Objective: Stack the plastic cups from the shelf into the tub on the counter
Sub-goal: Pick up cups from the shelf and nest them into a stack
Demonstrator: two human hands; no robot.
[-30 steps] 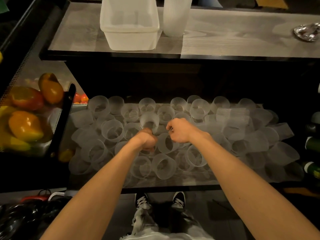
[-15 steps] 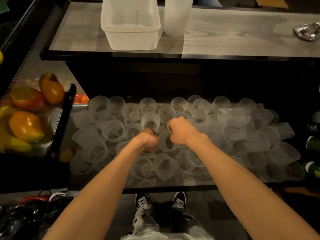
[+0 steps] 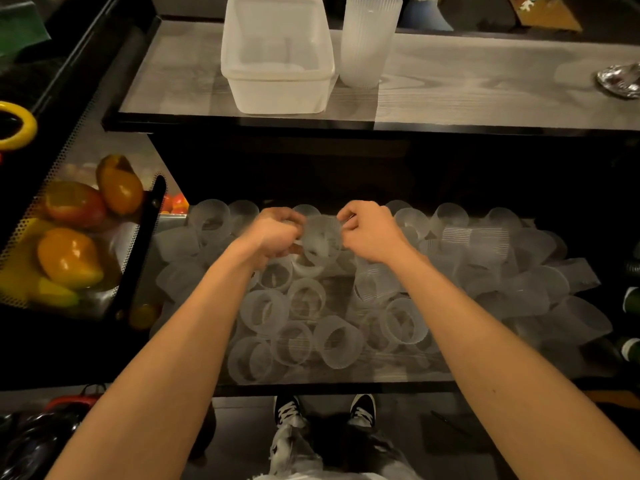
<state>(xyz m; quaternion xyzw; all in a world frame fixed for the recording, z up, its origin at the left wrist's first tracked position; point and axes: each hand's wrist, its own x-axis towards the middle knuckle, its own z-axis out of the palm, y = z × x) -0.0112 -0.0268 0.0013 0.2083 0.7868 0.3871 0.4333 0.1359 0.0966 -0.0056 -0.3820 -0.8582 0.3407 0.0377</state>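
Several frosted ribbed plastic cups [image 3: 337,341] lie loose across the low shelf [image 3: 329,379]. My left hand [image 3: 273,233] and my right hand [image 3: 369,230] are raised above the pile, both with curled fingers on a frosted cup [image 3: 320,237] held between them. Whether a second cup is nested in it I cannot tell. The translucent white tub [image 3: 277,60] stands on the grey counter [image 3: 485,95] above, and a tall stack of cups [image 3: 367,39] stands just right of it.
A perforated metal tray of mangoes [image 3: 69,254] sits at the left beside the shelf. Crumpled foil [image 3: 620,81] lies at the counter's right end. Dark bottles [image 3: 632,299] stand at the far right. My shoes [image 3: 325,408] show below the shelf edge.
Both hands have risen from the pile toward the back of the shelf, lifting a cup between them; earlier they were down among the cups.
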